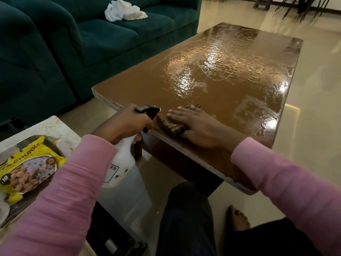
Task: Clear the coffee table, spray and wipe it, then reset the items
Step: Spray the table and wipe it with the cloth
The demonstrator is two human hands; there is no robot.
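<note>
The brown coffee table [230, 52] has a wet, glossy top with spray streaks. My right hand [195, 124] lies flat with straight fingers on a brown cloth [170, 124] near the table's front left edge. My left hand [127, 124] grips the neck of a white spray bottle [120, 163] with a black trigger head [147, 109], held just off the table's near corner, nozzle pointing toward the table.
A side table [55, 124] at lower left carries a tray with a yellow snack packet [27, 169]. A green sofa [73, 43] runs along the left, with a white cloth [123, 10] on its seat. My knees and a bare foot [238, 217] are below the table.
</note>
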